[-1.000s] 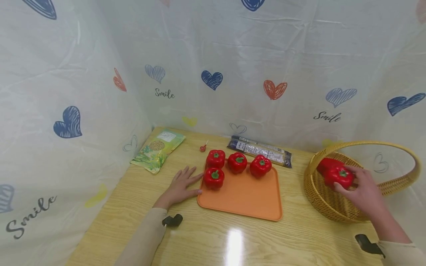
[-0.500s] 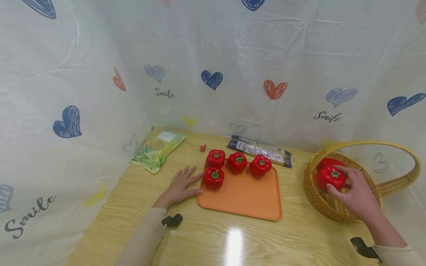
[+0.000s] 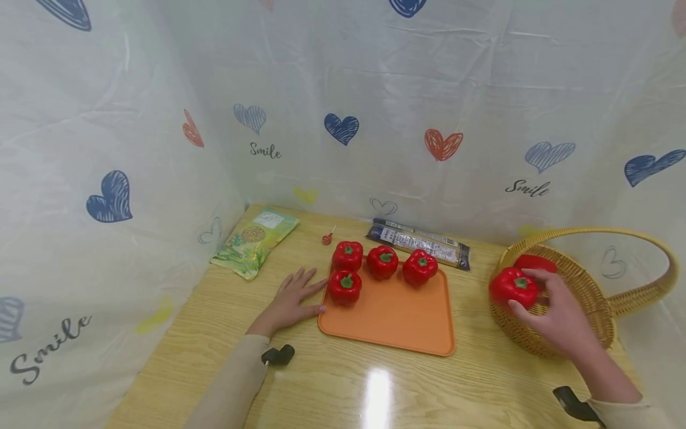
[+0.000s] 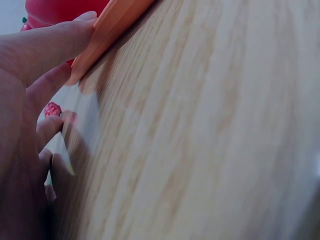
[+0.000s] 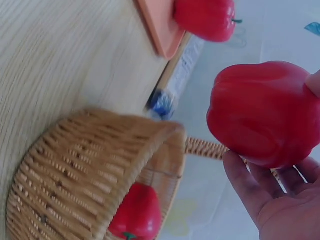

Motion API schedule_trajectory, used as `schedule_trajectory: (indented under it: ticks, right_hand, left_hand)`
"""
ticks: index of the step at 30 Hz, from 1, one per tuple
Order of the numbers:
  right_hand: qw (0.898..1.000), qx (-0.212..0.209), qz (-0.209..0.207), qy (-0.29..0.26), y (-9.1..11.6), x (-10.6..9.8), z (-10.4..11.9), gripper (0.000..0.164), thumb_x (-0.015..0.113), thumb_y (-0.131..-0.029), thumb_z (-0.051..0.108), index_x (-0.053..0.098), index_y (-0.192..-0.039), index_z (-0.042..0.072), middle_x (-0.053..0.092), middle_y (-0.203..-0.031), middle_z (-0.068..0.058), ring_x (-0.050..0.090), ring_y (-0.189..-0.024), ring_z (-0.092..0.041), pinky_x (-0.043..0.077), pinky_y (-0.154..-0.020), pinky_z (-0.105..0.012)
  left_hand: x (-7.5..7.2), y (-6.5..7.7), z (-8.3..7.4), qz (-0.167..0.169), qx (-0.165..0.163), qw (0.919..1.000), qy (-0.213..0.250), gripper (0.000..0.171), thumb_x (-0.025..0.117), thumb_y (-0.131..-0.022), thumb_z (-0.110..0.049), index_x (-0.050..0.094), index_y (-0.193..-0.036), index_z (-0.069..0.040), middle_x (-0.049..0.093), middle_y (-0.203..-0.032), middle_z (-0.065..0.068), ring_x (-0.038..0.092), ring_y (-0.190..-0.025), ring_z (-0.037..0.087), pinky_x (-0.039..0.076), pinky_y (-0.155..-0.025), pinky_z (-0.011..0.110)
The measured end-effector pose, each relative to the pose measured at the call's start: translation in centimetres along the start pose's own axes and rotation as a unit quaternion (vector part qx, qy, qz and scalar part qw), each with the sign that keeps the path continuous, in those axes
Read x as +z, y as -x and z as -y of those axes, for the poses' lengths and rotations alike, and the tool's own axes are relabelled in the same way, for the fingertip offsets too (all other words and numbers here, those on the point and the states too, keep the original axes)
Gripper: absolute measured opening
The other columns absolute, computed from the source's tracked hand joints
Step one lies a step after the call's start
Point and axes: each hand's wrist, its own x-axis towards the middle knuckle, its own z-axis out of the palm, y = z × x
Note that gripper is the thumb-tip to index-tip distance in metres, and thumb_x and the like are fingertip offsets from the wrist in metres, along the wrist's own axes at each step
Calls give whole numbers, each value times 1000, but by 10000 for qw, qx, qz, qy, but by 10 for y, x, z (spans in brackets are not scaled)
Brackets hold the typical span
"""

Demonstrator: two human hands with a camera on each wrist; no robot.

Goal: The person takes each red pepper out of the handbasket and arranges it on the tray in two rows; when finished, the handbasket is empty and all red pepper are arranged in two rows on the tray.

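Note:
My right hand (image 3: 560, 313) grips a red bell pepper (image 3: 513, 288) with a green stem, thumb on one side and fingers on the other. In the right wrist view this bell pepper (image 5: 265, 114) hangs above the rim of the wicker basket (image 5: 95, 165). Another red pepper (image 5: 137, 212) lies inside the basket. My left hand (image 3: 289, 301) rests on the table with fingers spread, its fingertips at the left edge of the orange tray (image 3: 391, 322). On the tray sit several red bell peppers (image 3: 345, 287), along its far side and left corner.
The basket's tall handle (image 3: 672, 268) arches over to the right. Behind the tray lie dark long packets (image 3: 420, 243) and a lollipop (image 3: 327, 239). A green bag of grain (image 3: 254, 241) lies at the back left. A heart-printed curtain (image 3: 343, 77) borders the table.
My right hand has carried the bell pepper leftward, from inside the basket to over its left rim. The left hand and the tray have stayed where they were.

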Motion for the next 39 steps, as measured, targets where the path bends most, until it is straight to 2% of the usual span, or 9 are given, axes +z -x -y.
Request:
schedule_trajectory:
  ticks: [4,8,11,14,21,24,29,36,39]
  right_hand:
    - [9999,-166,29,-32,0,7,6,68,84,-82,10,48,-137,-6,52,-126,-24,53,-108,-29,42,-74,0]
    - [9994,-333,-33,-79,0,14,10,67,86,-80,10,51,-135,-5,56,-124,-20,49,-106,-6,44,-77,-1]
    - [9992,-388,-28,-96,0,19,12,66,86,-80,12,52,-135,-3,55,-124,-18,47,-107,0,45,-77,-2]
    - [9991,-424,-25,-9,1,25,15,65,86,-80,14,54,-134,-1,56,-124,-15,49,-106,-3,44,-78,-2]
    - [9979,-640,-50,124,-1,37,21,65,89,-77,14,58,-134,3,60,-126,-14,57,-104,-24,42,-80,0]
    - [9978,-648,-10,145,-1,42,24,65,89,-78,16,58,-134,5,61,-124,-12,61,-97,-25,49,-76,-9]
    - [9979,-628,176,48,-4,53,27,64,87,-80,17,57,-135,4,62,-122,-13,67,-93,-30,58,-75,-32]
    - [9974,-666,290,-24,-8,71,32,65,87,-80,18,55,-135,4,62,-124,-13,64,-104,-30,58,-80,-28]
    - [9969,-698,350,-19,-11,78,35,64,87,-81,20,56,-135,5,63,-124,-12,64,-106,-31,60,-82,-38]
  left_hand:
    - [1,0,0,13,-25,10000,12,71,66,-94,-54,45,-156,-25,23,-167,13,2,-156,40,-2,-123,58]
    - [1,-1,1,14,-18,10000,-18,71,66,-94,-54,45,-156,-25,24,-167,13,2,-156,40,-2,-123,58]
    - [2,-1,1,13,-5,10000,-38,71,66,-94,-54,45,-156,-25,24,-167,14,2,-156,40,-2,-123,58]
    - [2,-1,1,13,0,10000,-29,71,66,-94,-53,45,-156,-25,23,-167,14,2,-156,40,-3,-123,58]
    - [2,-2,1,0,4,10000,-61,71,66,-94,-54,44,-156,-25,24,-167,14,2,-156,40,-2,-123,58]
    - [2,-2,1,9,-2,10000,-65,71,66,-94,-54,45,-156,-25,24,-167,13,2,-156,40,-2,-123,58]
    - [1,-1,0,13,-17,10000,-34,71,67,-94,-53,45,-156,-25,24,-167,13,2,-156,40,-2,-123,58]
    - [0,-1,0,13,-9,10000,-34,71,67,-94,-53,45,-155,-26,24,-167,14,3,-156,40,-2,-123,58]
    - [0,-1,0,4,-10,10000,-21,71,67,-94,-54,45,-155,-26,24,-167,14,3,-156,40,-2,-123,58]
